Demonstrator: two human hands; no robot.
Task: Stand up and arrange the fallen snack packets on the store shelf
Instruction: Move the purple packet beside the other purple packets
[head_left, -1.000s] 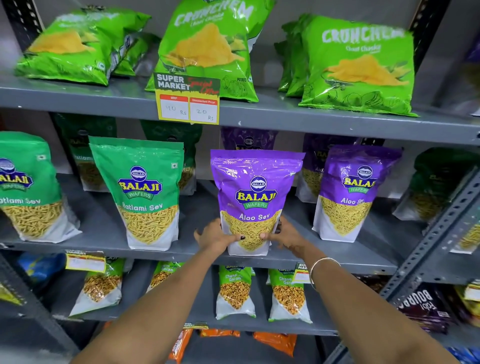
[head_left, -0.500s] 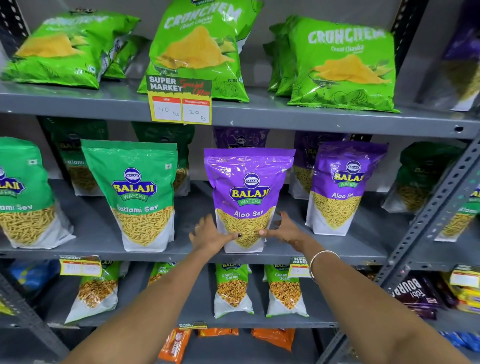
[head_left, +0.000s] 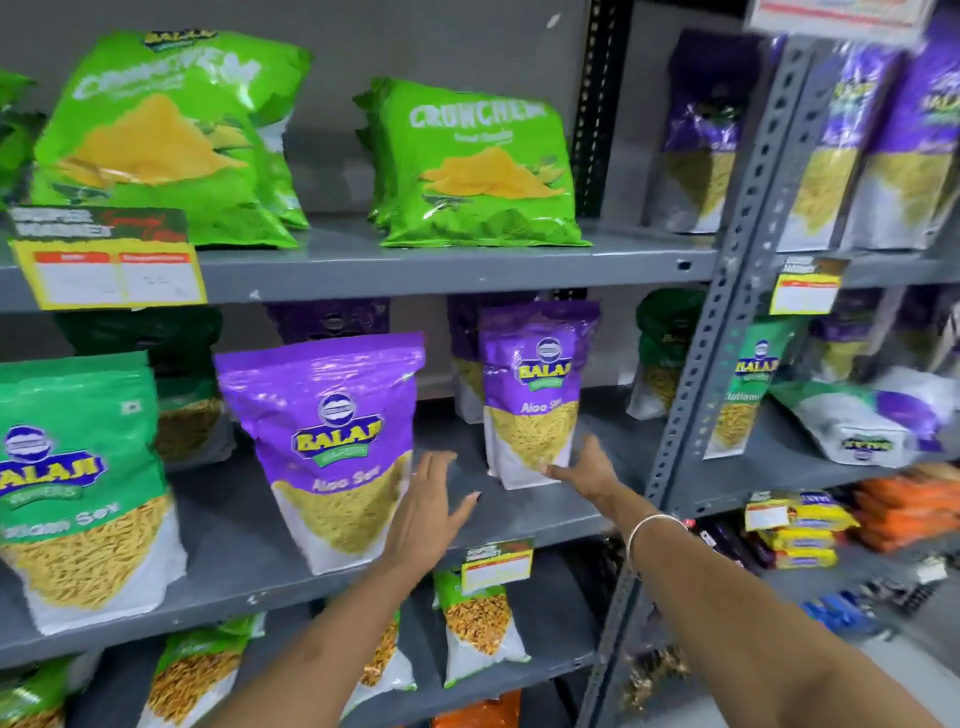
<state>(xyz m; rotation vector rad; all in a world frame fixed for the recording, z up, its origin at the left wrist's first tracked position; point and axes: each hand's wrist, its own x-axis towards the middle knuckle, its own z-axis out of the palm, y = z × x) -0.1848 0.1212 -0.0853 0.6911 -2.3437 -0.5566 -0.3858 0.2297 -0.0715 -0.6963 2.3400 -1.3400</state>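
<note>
- Left hand (head_left: 427, 512) is open, fingers spread, holding nothing, just right of the upright front purple packet (head_left: 332, 447).
- Right hand (head_left: 584, 470) is open, apparently touching the base of the second purple packet (head_left: 532, 395) standing just above it on the middle shelf (head_left: 519, 512).

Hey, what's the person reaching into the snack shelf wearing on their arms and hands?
Both forearms are bare, with no sleeves in view and no gloves. The right wrist carries a thin silver-coloured bangle. The left hand has a dark-painted nail on the thumb; no rings show on it or on the right hand.
</note>
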